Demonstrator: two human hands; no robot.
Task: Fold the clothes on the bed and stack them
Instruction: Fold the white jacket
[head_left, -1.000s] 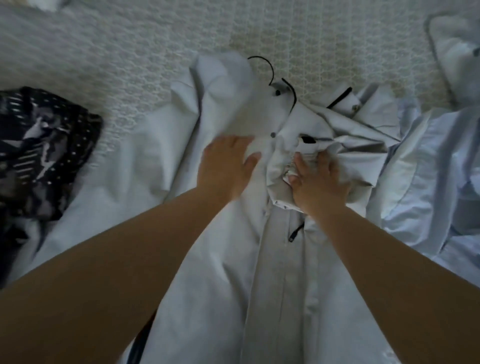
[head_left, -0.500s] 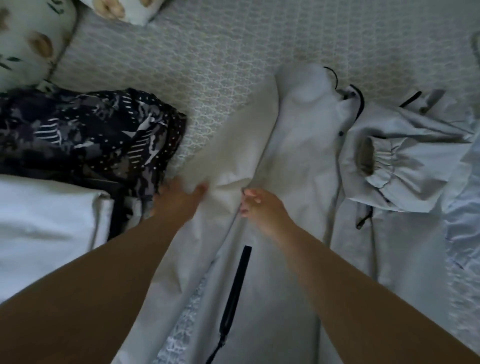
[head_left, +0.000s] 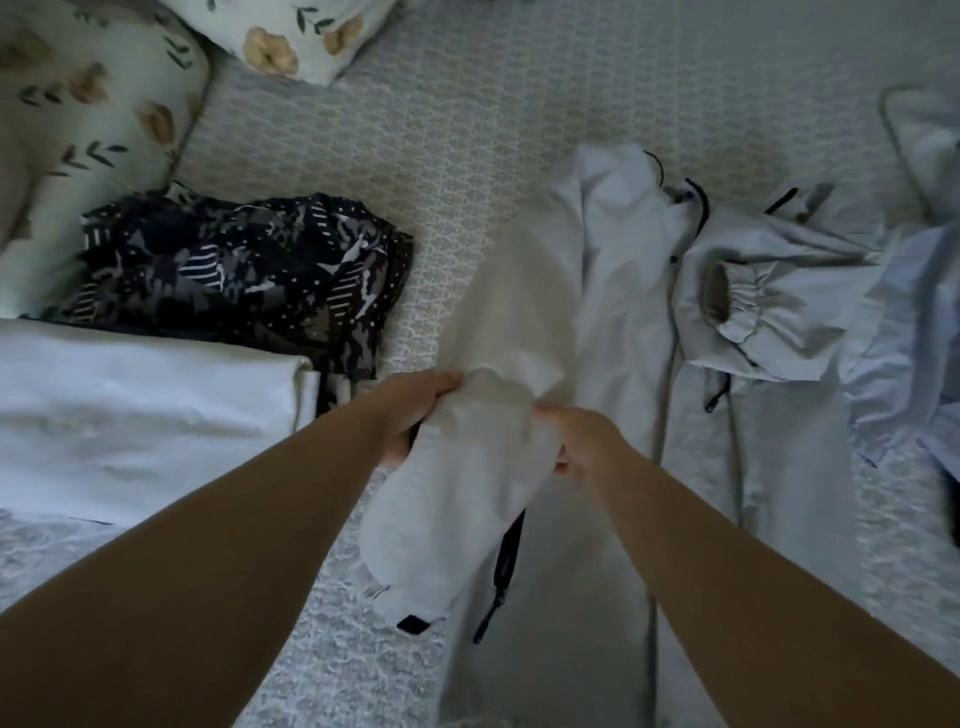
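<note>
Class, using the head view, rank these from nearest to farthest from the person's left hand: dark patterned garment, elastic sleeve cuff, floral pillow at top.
From the left hand:
1. Dark patterned garment, just up-left.
2. Elastic sleeve cuff, across to the right.
3. Floral pillow, far top edge.

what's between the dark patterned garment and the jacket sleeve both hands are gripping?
Head view: only bare bedspread separates the patterned garment from the sleeve.

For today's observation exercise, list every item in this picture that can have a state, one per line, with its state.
Pale grey zip jacket: spread on bed, left sleeve lifted.
Right elastic-cuffed sleeve: folded across the jacket front.
Dark patterned garment: folded, lying beside the pillow.
White folded cloth: folded, flat.
Left hand: gripping the sleeve.
Right hand: gripping the sleeve.
</note>
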